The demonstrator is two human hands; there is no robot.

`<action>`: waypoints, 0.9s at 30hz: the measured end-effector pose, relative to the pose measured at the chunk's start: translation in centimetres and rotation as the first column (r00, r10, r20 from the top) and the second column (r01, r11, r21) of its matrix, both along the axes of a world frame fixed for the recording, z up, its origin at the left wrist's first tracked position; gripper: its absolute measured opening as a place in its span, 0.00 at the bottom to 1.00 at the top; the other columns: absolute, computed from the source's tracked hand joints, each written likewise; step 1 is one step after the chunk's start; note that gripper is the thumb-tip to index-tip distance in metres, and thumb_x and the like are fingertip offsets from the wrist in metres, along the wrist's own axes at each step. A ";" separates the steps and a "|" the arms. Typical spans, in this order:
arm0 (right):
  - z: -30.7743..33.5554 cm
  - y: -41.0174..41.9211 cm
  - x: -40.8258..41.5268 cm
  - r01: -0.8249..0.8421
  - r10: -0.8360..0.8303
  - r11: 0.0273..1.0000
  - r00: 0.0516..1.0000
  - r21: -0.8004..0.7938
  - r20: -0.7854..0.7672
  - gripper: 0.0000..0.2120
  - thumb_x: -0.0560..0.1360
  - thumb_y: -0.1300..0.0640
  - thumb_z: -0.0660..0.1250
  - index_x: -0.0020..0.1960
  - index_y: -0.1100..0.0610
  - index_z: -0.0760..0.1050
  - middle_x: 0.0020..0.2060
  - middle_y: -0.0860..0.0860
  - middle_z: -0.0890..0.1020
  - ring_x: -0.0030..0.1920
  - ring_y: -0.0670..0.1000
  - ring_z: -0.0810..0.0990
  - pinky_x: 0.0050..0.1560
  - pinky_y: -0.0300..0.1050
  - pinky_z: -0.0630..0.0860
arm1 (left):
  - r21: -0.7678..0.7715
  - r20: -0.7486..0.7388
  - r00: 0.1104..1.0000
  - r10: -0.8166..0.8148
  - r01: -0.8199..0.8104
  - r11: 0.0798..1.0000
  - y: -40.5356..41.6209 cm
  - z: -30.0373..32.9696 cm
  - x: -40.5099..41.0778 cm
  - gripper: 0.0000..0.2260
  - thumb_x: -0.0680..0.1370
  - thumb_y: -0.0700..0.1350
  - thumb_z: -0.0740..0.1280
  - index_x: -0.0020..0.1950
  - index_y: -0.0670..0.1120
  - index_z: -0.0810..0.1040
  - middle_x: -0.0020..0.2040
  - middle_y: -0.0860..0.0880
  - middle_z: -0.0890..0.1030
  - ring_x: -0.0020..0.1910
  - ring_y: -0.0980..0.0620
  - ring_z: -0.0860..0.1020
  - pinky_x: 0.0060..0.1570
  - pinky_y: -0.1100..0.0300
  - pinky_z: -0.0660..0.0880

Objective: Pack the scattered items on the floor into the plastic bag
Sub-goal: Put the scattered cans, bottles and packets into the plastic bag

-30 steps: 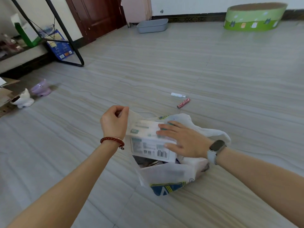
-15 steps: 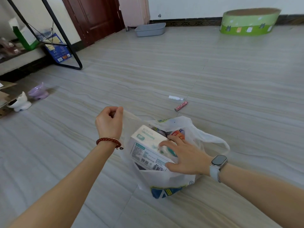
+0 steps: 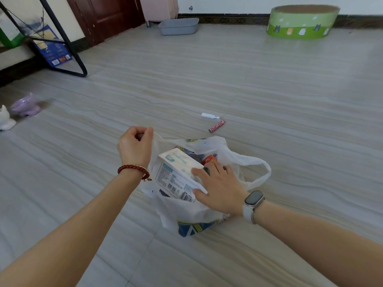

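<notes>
A white plastic bag (image 3: 186, 214) stands open on the floor in front of me. My left hand (image 3: 134, 148) grips its left handle and holds it up. My right hand (image 3: 217, 185) rests with straight fingers on a white tissue pack (image 3: 176, 172) that sits tilted inside the bag's mouth. A red-capped item (image 3: 209, 159) and dark items lie deeper in the bag, partly hidden. Beyond the bag, a small white tube (image 3: 210, 115) and a pink patterned tube (image 3: 216, 126) lie on the floor.
At the far left stand a purple cup (image 3: 26, 105) and a white figurine (image 3: 5, 120). A black metal frame (image 3: 62, 36) and a blue box (image 3: 51, 48) sit at the back left. A grey tray (image 3: 179, 26) and a green cat scratcher (image 3: 302, 21) stand along the back wall.
The tissue pack has sunk lower into the bag under my right hand, tilting from flat on top. My left hand still holds the handle up.
</notes>
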State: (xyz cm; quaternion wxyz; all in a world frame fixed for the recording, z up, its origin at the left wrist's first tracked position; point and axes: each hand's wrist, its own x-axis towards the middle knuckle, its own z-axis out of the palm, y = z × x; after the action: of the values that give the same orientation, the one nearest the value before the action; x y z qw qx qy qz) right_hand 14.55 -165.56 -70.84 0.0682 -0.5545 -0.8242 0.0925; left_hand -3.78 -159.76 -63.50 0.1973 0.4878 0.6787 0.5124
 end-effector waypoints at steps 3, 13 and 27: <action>-0.7 0.1 0.3 -0.099 0.091 0.990 0.993 -0.099 -0.080 0.28 0.75 0.39 0.51 0.71 0.51 0.55 0.71 0.51 0.59 0.73 0.52 0.53 0.72 0.50 0.51 | -0.003 -0.024 1.000 -0.017 0.017 1.000 -0.3 0.0 -0.2 0.04 0.75 0.44 0.65 0.42 0.45 0.76 0.33 0.55 0.73 0.33 0.60 0.70 0.35 0.68 0.68; 0.4 0.1 1.3 -0.253 0.245 0.952 0.967 -0.171 -0.070 0.38 0.66 0.32 0.32 0.73 0.45 0.43 0.75 0.46 0.47 0.75 0.48 0.40 0.72 0.46 0.34 | -0.070 -0.338 0.920 -0.199 0.186 0.980 -1.6 -1.3 -1.2 0.03 0.76 0.44 0.65 0.44 0.45 0.77 0.50 0.46 0.76 0.41 0.53 0.73 0.41 0.63 0.68; -0.2 1.1 2.3 -0.291 0.276 0.947 0.954 -0.139 -0.119 0.36 0.68 0.33 0.34 0.73 0.44 0.48 0.75 0.47 0.52 0.75 0.48 0.46 0.73 0.45 0.38 | 0.021 -0.301 0.949 -0.095 0.107 0.994 -0.4 -0.5 -1.9 0.06 0.75 0.42 0.65 0.40 0.41 0.78 0.30 0.54 0.73 0.29 0.59 0.71 0.29 0.75 0.65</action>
State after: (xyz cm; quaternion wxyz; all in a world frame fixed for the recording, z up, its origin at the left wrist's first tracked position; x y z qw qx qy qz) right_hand 16.89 -164.45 -71.08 0.0513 -0.4286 -0.8813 0.1922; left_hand -5.66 -160.15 -64.05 0.1091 0.5975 0.6652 0.4343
